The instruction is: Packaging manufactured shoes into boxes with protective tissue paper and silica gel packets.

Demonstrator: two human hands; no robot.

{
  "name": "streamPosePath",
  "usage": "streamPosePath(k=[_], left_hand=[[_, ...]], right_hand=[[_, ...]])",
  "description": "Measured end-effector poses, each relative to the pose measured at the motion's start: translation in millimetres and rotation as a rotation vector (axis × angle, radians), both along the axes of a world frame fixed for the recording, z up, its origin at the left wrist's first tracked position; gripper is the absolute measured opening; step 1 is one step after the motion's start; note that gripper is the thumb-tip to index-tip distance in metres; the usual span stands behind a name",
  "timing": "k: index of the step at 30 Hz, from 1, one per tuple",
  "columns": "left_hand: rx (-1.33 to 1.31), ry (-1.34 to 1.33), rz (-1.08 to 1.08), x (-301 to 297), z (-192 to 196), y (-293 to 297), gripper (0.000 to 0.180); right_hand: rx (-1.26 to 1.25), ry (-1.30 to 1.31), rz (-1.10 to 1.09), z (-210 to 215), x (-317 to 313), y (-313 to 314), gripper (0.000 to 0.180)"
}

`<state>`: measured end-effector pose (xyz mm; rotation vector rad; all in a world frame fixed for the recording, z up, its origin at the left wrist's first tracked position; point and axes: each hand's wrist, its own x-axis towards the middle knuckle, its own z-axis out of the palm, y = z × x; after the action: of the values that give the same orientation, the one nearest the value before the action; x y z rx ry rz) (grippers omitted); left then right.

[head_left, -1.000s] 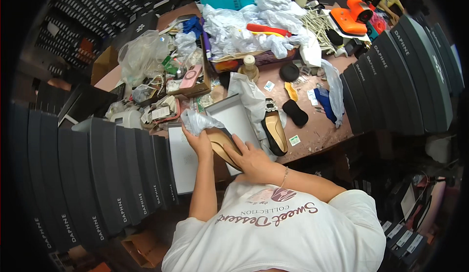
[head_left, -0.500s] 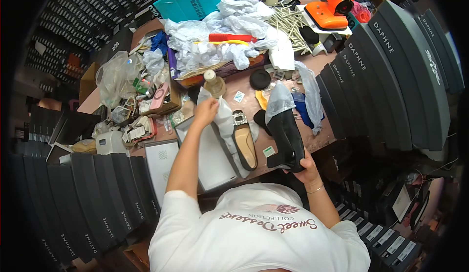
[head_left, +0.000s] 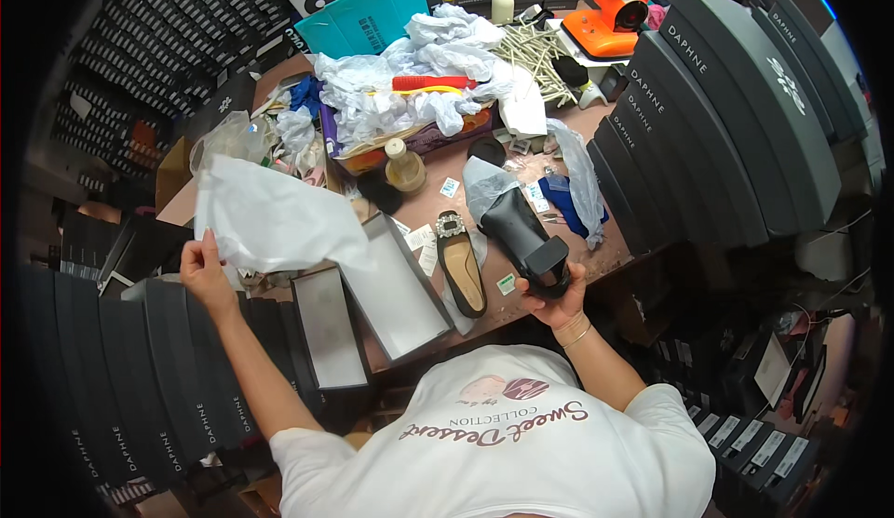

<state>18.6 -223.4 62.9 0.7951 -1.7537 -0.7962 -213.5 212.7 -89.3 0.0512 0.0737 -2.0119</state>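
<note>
Out to the left, my left hand (head_left: 207, 271) pinches a thin white sheet of wrapping paper (head_left: 279, 215) by its edge, and the sheet billows over the bench. My right hand (head_left: 559, 304) grips a black shoe (head_left: 512, 220) around its heel end, with the block heel turned up; pale wrapping covers its toe. Between my hands lies the second shoe (head_left: 463, 281), a black one with a tan insole and a jewelled buckle. Left of it sits a white-lined shoebox (head_left: 396, 285), beside a shallower white-lined box part (head_left: 332, 327).
Tall stacks of dark shoeboxes flank me at the right (head_left: 708, 127) and left (head_left: 186, 369). A bin heaped with crumpled paper (head_left: 438, 57) holds a red-handled tool (head_left: 433, 82). Near it stand a bottle of liquid (head_left: 404, 169) and an orange device (head_left: 610, 25).
My left hand has swung left, drawing the paper away from beside the buckled shoe. My right hand has tilted the black shoe so its heel shows.
</note>
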Motion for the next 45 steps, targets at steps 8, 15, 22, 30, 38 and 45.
streamPosePath(k=[8, 15, 22, 30, 38, 45], left_hand=[[-0.150, -1.100, -1.189, -32, -68, 103, 0.012], [-0.465, -0.722, -0.676, -11, -115, 97, 0.018], [-0.653, -0.510, -0.660, 9, -87, 131, 0.045], [-0.633, -0.441, -0.692, 42, -63, 192, 0.049], [-0.471, -0.185, -0.866, 18, -58, 270, 0.048], [-0.388, -0.070, -0.896, 22, -46, 281, 0.039]], right_hand=[[0.037, 0.093, -0.036, 16, 71, -7, 0.055], [0.327, 0.535, 0.057, 42, 123, 49, 0.078], [0.410, 0.779, 0.408, 82, 126, 20, 0.083], [0.671, 0.547, 0.158, 62, 111, -53, 0.024], [0.557, 0.865, -0.080, 32, 129, -58, 0.051], [0.619, 0.837, -0.103, 14, 138, -34, 0.045]])
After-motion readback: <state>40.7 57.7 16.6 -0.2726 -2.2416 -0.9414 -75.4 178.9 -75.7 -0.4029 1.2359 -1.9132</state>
